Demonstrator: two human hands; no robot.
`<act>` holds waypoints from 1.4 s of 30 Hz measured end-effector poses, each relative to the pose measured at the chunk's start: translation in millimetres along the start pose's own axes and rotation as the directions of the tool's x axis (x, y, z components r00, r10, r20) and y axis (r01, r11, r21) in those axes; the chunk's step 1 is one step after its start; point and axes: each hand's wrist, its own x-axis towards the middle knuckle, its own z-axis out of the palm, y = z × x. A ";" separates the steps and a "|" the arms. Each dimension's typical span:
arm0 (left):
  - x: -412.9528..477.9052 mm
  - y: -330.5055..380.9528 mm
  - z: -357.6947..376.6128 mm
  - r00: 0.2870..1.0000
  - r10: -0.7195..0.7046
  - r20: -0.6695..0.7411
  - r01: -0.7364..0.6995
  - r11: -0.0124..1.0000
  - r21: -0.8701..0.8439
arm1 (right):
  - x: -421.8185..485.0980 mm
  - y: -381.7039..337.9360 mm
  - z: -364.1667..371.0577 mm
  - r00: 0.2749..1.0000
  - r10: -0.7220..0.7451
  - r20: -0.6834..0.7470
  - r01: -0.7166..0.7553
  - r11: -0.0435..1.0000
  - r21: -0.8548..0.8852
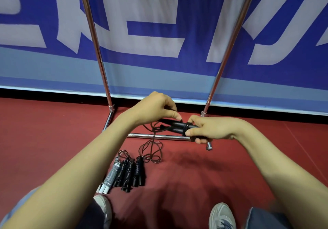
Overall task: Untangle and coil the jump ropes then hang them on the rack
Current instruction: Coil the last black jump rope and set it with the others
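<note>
Huge blue banner (pixel 159 65) with white lettering all along the back, right down to the far edge of the red floor (pixel 204 175). Chrome rack (pixel 97 47) hard up against it at that far edge: two slanted uprights, a low crossbar along the floor between them, one capped tube end poking out on the right.

Both bare forearms stretched out over the crossbar. Left hand (pixel 154 107) with fingers curled, thumb and forefinger pinched on the left end of the black jump rope handles (pixel 174 123), or maybe on the cord right there, hard to tell which. Right hand (pixel 211 129) wrapped tight round the other end of the same two handles, fingers over the top, thumb beside a black band round the pair. Handles side by side, roughly level, up in the air just above the crossbar.

Thin dark cord (pixel 151 149) dangling from the handles, across the crossbar, down into loose loops on the floor. Closer in, toward the near edge, a row of already coiled jump ropes (pixel 130 171) flat on the floor, black ones side by side and touching, plus one grey-white rope (pixel 111 174) at the left end. Pale sneakers (pixel 221 216) at the very near edge.
</note>
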 end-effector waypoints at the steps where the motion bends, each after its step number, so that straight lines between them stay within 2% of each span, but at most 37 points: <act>1: -0.7 1.3 1.3 1.000 0.003 -0.026 -0.003 1.000 0.021 | 0.1 -0.5 -0.2 0.999 0.010 -0.035 -0.009 0.999 0.040; 3: -2.6 4.4 5.3 0.996 0.004 -0.085 -0.002 1.000 0.022 | 0.2 -4.4 -1.2 0.982 -0.001 -0.191 0.006 1.000 0.025; 5: -2.8 6.5 13.3 0.989 -0.037 -0.143 0.024 0.995 -0.094 | 4.0 -3.8 -4.4 0.925 -0.046 -0.378 0.025 0.998 -0.060; 7: -4.1 9.2 22.4 0.983 -0.106 -0.148 0.063 0.959 -0.275 | 7.4 -4.5 -3.9 0.879 -0.061 -0.472 0.081 0.996 0.023; 8: -4.4 9.8 27.2 0.980 -0.113 -0.161 0.061 0.954 -0.295 | 9.6 -3.6 -4.2 0.875 -0.060 -0.480 0.129 0.985 0.112; 11: -3.1 6.1 34.2 0.969 -0.053 -0.242 0.034 0.996 -0.080 | 11.3 -4.0 -6.3 0.867 -0.062 -0.495 0.280 0.881 0.381; 13: -0.2 2.3 32.4 0.966 -0.016 -0.257 0.050 0.991 0.127 | 10.9 -7.5 -7.1 0.857 -0.041 -0.514 0.302 0.849 0.434; 14: 0.8 1.8 31.2 0.966 -0.018 -0.258 0.068 0.980 0.186 | 11.3 -8.6 -6.5 0.851 -0.032 -0.524 0.288 0.863 0.415; 15: 1.4 0.7 30.4 0.968 -0.041 -0.246 0.085 0.981 0.172 | 13.1 -7.6 -6.4 0.847 -0.026 -0.531 0.264 0.887 0.378; 18: -3.4 3.3 26.3 0.985 -0.170 -0.040 0.158 0.966 -0.204 | 13.2 -4.2 -10.1 0.881 -0.008 -0.472 0.114 0.974 0.196; 19: -4.9 1.5 24.9 0.981 -0.192 0.030 0.193 0.948 -0.253 | 10.6 -2.1 -12.8 0.912 0.007 -0.410 0.032 0.996 0.088; 21: -5.1 -5.2 22.8 0.969 -0.233 0.076 0.243 0.956 -0.167 | 2.6 -0.2 -17.4 0.966 0.065 -0.250 -0.101 0.986 -0.133; 23: -3.6 -11.9 25.5 0.971 -0.231 0.063 0.231 0.973 0.006 | -2.0 -1.6 -17.0 0.978 0.143 -0.149 -0.180 0.945 -0.275; 25: -2.8 -14.8 32.2 0.978 -0.201 0.055 0.190 0.969 0.157 | 0.1 -2.4 -14.4 0.967 0.205 -0.154 -0.246 0.909 -0.337; 26: -2.3 -13.9 35.8 0.982 -0.185 0.044 0.175 0.969 0.176 | 2.4 -2.3 -13.1 0.959 0.216 -0.183 -0.270 0.894 -0.357; 28: -0.7 -8.8 41.1 0.988 -0.153 -0.028 0.155 0.984 0.088 | 7.7 -0.3 -12.0 0.934 0.197 -0.298 -0.299 0.888 -0.350; 30: 1.6 -0.1 43.8 0.967 -0.213 -0.140 0.192 0.971 -0.145 | 10.7 0.9 -12.3 0.892 0.146 -0.427 -0.274 0.927 -0.256; 31: 3.2 1.8 44.5 0.947 -0.279 -0.157 0.213 0.916 -0.340 | 11.2 0.4 -12.3 0.873 0.117 -0.474 -0.239 0.949 -0.204; 32: 4.6 3.7 45.0 0.933 -0.336 -0.127 0.214 0.804 -0.554 | 11.5 -0.8 -12.1 0.856 0.080 -0.511 -0.190 0.968 -0.165; 33: 5.4 4.5 45.0 0.928 -0.367 -0.070 0.213 0.673 -0.708 | 11.7 -2.2 -11.8 0.837 0.036 -0.546 -0.136 0.980 -0.144; 34: 5.6 5.0 44.5 0.928 -0.371 -0.019 0.219 0.589 -0.778 | 11.5 -4.6 -11.1 0.816 -0.011 -0.578 -0.081 0.988 -0.134; 35: 5.2 4.4 44.4 0.932 -0.362 0.014 0.231 0.565 -0.792 | 10.8 -7.4 -10.2 0.795 -0.046 -0.605 -0.029 0.993 -0.113; 38: 5.0 3.7 45.5 0.948 -0.316 0.040 0.234 0.608 -0.759 | 8.1 -14.0 -6.5 0.755 -0.084 -0.650 0.117 0.993 0.007; 40: 7.9 2.0 44.3 0.950 -0.312 0.001 0.210 0.636 -0.743 | 6.6 -15.0 -6.1 0.747 -0.081 -0.660 0.189 0.977 0.094; 42: 9.5 -1.1 39.3 0.946 -0.307 -0.100 0.134 0.654 -0.744 | 4.5 -16.6 -6.6 0.753 -0.074 -0.654 0.291 0.929 0.230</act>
